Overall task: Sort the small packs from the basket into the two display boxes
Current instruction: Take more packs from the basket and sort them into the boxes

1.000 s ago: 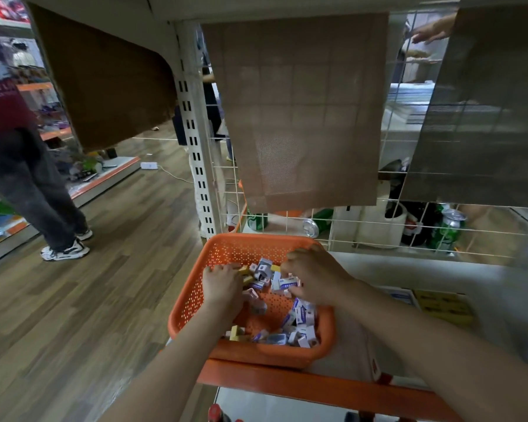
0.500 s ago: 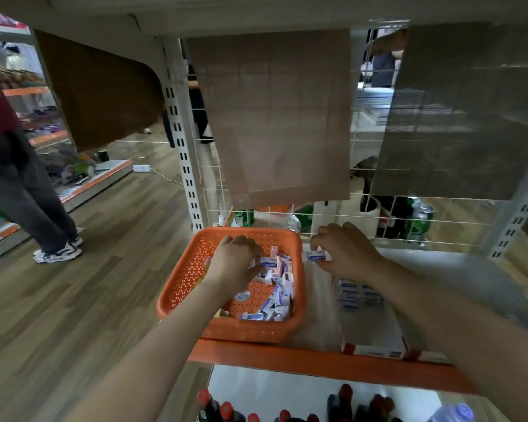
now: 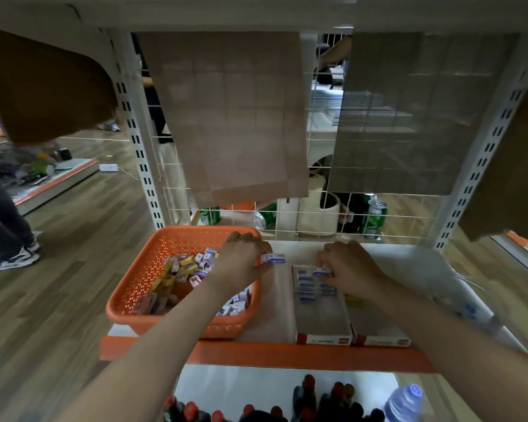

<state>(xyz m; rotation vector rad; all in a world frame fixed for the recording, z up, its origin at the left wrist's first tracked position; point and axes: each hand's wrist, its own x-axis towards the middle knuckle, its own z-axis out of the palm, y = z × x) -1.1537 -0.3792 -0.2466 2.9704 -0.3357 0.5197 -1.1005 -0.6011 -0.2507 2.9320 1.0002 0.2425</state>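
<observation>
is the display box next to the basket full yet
Partly filled. The red-fronted cardboard display box holds white-and-blue small packs only at its far end; its near half is bare.

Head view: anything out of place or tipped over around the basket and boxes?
One thing: just beyond the basket, a green can lies on its side, while another can farther right stands upright. The display boxes sit straight.

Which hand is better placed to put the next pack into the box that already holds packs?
The right hand: it is over the left display box, pinching a pack at the rows there. The left hand holds another pack beside the basket, short of that box.
</observation>
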